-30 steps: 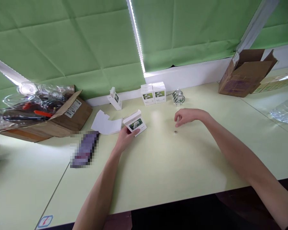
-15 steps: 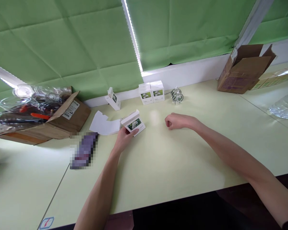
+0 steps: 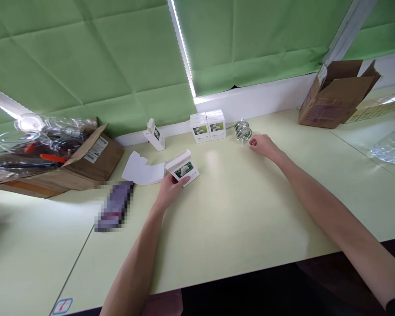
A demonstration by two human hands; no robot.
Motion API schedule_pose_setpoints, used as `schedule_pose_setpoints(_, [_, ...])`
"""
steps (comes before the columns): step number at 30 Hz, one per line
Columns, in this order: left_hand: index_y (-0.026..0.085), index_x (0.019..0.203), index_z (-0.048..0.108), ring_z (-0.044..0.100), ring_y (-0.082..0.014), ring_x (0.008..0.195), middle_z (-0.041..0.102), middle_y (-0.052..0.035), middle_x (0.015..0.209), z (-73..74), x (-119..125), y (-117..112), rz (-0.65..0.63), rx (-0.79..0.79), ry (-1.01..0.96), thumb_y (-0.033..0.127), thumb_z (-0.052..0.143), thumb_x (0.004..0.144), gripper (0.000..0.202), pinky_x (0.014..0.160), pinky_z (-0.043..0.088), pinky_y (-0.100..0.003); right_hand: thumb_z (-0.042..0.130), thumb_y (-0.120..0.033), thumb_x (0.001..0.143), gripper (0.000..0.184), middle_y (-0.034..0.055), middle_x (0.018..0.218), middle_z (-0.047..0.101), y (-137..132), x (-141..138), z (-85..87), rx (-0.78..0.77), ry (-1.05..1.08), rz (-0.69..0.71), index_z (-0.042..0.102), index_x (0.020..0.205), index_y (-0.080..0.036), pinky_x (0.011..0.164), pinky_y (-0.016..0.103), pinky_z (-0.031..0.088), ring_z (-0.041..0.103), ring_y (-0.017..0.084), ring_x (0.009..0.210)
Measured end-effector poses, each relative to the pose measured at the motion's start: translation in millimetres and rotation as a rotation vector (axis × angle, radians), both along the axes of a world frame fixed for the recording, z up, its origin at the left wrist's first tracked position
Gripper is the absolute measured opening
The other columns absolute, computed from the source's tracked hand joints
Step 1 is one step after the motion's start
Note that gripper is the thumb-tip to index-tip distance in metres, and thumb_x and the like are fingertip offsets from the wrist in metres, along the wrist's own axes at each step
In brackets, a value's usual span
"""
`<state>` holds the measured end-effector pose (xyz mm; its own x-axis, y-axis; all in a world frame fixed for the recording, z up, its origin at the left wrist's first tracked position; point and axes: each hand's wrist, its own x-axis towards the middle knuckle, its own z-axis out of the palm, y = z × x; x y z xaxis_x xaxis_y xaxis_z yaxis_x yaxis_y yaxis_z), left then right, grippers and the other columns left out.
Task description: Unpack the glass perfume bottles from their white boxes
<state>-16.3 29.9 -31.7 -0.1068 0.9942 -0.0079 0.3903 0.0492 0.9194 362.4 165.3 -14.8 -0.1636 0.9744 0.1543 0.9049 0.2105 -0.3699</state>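
Observation:
My left hand point(image 3: 171, 189) is closed around a small white carton point(image 3: 185, 170) with a flower picture on its front. The carton leans back, its top flap up. At the back of the table lies a heap of shiny silver ring-like pieces point(image 3: 242, 130). My right hand point(image 3: 263, 145) is just to the right of that heap, its fingers curled together. Whatever sits between those fingers is too small to make out. Left of my left hand, a flat white sheet of card point(image 3: 138, 170) with a notched edge rests on the table.
Two white flower-print boxes point(image 3: 208, 127) stand side by side at the back, with a tilted open carton point(image 3: 155, 135) to their left. A cardboard box of plastic-wrapped items point(image 3: 95, 153) and a purple pouch point(image 3: 116, 206) are at left. An open brown box point(image 3: 332, 96) and clear bottle point(image 3: 391, 142) are at right.
My right hand has moved away from me and to the right, from the middle of the table to beside the silver heap. My left hand and its carton have stayed put.

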Motion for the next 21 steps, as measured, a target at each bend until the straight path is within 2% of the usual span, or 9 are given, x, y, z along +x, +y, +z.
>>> schedule_pose_setpoints(7, [0.018, 0.114, 0.068, 0.067, -0.0322, 0.112, 0.071, -0.012, 0.125, -0.4, 1, 0, 0.007, 0.007, -0.007, 0.05, 0.078, 0.073, 0.053, 0.091, 0.058, -0.043, 0.057, -0.015, 0.08, 0.024, 0.0079, 0.091, 0.074, 13, 6, -20.1, 0.141, 0.119, -0.071, 0.071, 0.1, -0.014, 0.081, 0.031, 0.047, 0.064, 0.021, 0.083])
schedule_pose_setpoints(11, [0.017, 0.114, 0.068, 0.067, -0.0328, 0.112, 0.07, -0.0125, 0.125, -1.0, 1, 0, 0.008, 0.006, -0.02, 0.051, 0.078, 0.072, 0.054, 0.09, 0.059, -0.043, 0.059, -0.017, 0.078, 0.013, 0.0073, 0.084, 0.072, 15, 6, -24.2, 0.169, 0.165, -0.083, 0.072, 0.082, -0.015, 0.079, 0.032, 0.046, 0.061, 0.021, 0.08])
schedule_pose_setpoints(14, [0.018, 0.114, 0.068, 0.067, -0.0327, 0.114, 0.07, -0.0123, 0.126, 0.1, 1, 0, 0.013, 0.01, -0.01, 0.05, 0.078, 0.072, 0.054, 0.094, 0.057, -0.044, 0.058, -0.018, 0.078, 0.016, 0.0049, 0.075, 0.067, 15, 5, -24.2, 0.17, 0.198, -0.058, 0.07, 0.069, -0.017, 0.078, 0.032, 0.044, 0.059, 0.021, 0.08])
schedule_pose_setpoints(21, [0.018, 0.114, 0.067, 0.068, -0.0326, 0.111, 0.07, -0.012, 0.125, 2.8, 3, -1, 0.017, 0.002, 0.007, 0.05, 0.077, 0.073, 0.053, 0.088, 0.059, -0.042, 0.058, -0.02, 0.08, 0.022, 0.0017, 0.063, 0.06, 12, 6, -16.7, 0.101, 0.329, -0.08, 0.064, 0.059, -0.018, 0.077, 0.033, 0.044, 0.058, 0.021, 0.077])
